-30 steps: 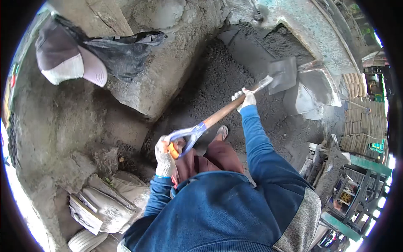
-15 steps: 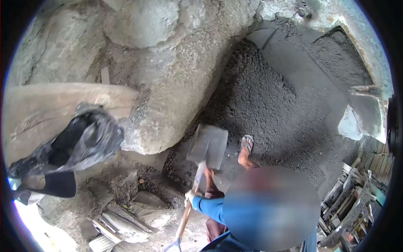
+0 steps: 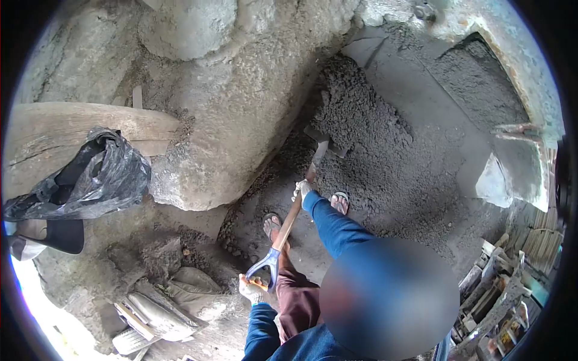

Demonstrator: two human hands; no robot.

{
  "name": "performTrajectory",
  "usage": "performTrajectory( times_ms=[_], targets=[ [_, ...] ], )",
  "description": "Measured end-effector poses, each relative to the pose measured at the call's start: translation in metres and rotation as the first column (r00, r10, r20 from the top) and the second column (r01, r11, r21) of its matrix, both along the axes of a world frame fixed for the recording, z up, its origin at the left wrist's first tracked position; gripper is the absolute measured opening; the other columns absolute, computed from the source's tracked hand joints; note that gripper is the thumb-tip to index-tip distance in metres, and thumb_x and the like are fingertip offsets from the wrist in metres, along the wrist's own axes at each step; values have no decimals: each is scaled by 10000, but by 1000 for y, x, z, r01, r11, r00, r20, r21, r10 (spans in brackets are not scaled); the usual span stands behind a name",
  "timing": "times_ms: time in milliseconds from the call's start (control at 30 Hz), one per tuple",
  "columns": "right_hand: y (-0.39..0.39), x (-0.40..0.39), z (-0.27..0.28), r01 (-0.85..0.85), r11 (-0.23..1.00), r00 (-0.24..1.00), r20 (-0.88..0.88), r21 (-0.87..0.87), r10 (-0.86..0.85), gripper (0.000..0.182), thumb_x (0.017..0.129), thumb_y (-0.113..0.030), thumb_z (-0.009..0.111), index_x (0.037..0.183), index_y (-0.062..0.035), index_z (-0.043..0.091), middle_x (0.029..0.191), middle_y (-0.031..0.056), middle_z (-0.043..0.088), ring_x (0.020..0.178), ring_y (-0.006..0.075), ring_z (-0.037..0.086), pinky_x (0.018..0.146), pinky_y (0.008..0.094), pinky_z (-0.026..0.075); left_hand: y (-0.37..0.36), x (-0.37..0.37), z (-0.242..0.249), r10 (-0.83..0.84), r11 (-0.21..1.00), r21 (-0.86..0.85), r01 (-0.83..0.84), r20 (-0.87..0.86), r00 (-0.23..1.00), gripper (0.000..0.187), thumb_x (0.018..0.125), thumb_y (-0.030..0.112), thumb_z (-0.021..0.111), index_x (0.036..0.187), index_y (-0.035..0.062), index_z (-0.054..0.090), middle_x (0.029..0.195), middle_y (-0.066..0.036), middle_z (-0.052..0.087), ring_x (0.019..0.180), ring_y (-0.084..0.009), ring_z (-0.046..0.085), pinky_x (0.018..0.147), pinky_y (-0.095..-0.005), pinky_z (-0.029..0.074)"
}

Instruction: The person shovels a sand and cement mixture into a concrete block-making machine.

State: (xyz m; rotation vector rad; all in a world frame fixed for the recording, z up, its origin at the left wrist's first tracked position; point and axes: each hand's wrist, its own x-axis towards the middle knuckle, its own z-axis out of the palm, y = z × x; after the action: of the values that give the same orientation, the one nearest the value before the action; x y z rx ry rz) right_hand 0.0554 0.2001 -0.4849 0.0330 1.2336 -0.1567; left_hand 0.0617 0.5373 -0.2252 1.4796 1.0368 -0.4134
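Observation:
A shovel with a wooden shaft (image 3: 288,222) and a blue D-shaped handle slants from lower left to upper right. My left hand (image 3: 253,290), in a pale glove, is closed round the grip of that handle. Farther up, my right hand (image 3: 304,190), also gloved, wraps round the shaft near its metal socket. The blade (image 3: 326,142) is partly hidden in the dark grey, lumpy heap (image 3: 376,144), at its left edge. Both of my sandalled feet stand on the ground just below the heap.
A large rock (image 3: 223,132) rises left of the heap. Farther left, a black plastic bag (image 3: 105,174) hangs by a wooden beam (image 3: 90,123). Wood scraps (image 3: 494,289) lie at the lower right, and boards (image 3: 150,319) at the lower left.
The shovel has moved up and away, its blade passing from bare ground into the heap's edge. My right hand has gone up with the shaft, and my left hand has come into view on the handle.

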Motion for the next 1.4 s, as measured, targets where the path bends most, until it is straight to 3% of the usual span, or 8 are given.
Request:
performTrajectory(
  times_ms=[433,467,633,867,967,1100,1267,1400],
  targets=[
    [21,-190,112,635,772,761,196,-27,-619,122,823,-260,675,885,-207,585,787,16,581,656,302,552,648,532,478,-17,47,54,-548,833,-162,528,-115,829,629,895,625,544,525,133,416,443,-63,414,338,-226,378,333,-374,303],
    [0,-197,162,602,792,755,-248,-106,-607,116,799,-192,666,879,-207,582,807,30,594,645,311,552,615,557,477,-27,49,41,-605,792,-212,572,-149,782,650,888,645,537,505,135,414,441,-64,415,339,-229,378,333,-379,303],
    [-52,-330,313,685,544,502,-227,-485,-835,97,927,-168,518,833,-176,497,698,13,551,549,247,506,516,468,435,-177,4,67,-797,603,-384,699,-256,547,534,894,631,506,666,148,510,492,0,439,395,-156,420,370,-316,340],
    [-92,-568,500,691,2,174,164,-723,-971,288,1052,-370,341,991,-127,485,780,15,618,516,217,549,537,478,498,-356,-167,241,-915,-244,-681,691,397,69,510,920,540,553,862,35,597,695,-25,594,502,-166,524,434,-316,420],
    [-87,-657,569,629,-166,200,364,-759,-910,120,918,-182,422,887,-97,500,655,53,526,503,239,523,544,471,513,-391,-229,302,-282,-739,-44,672,926,-250,384,866,386,681,923,15,601,769,-59,623,603,-187,577,531,-345,461],
    [-66,-650,638,606,-113,341,386,-787,-857,78,911,-195,515,880,-124,521,676,36,531,584,244,561,629,476,519,-381,-231,383,411,-603,548,580,836,-363,324,774,275,728,916,7,614,752,-76,617,665,-194,613,607,-323,469],
    [-79,-528,600,663,-21,460,430,-748,-777,85,908,-194,578,943,-125,543,730,35,571,634,246,591,667,491,521,-326,-123,275,-371,-589,-24,807,896,-244,334,908,350,616,785,40,593,635,-27,541,517,-184,528,513,-329,442],
    [-98,-374,460,684,267,517,192,-679,-834,95,981,-191,521,960,-98,532,646,44,484,534,236,516,534,453,474,-270,-21,149,-923,304,-571,763,22,385,542,914,589,533,693,94,526,566,-19,486,456,-168,460,434,-297,377]
  ],
)
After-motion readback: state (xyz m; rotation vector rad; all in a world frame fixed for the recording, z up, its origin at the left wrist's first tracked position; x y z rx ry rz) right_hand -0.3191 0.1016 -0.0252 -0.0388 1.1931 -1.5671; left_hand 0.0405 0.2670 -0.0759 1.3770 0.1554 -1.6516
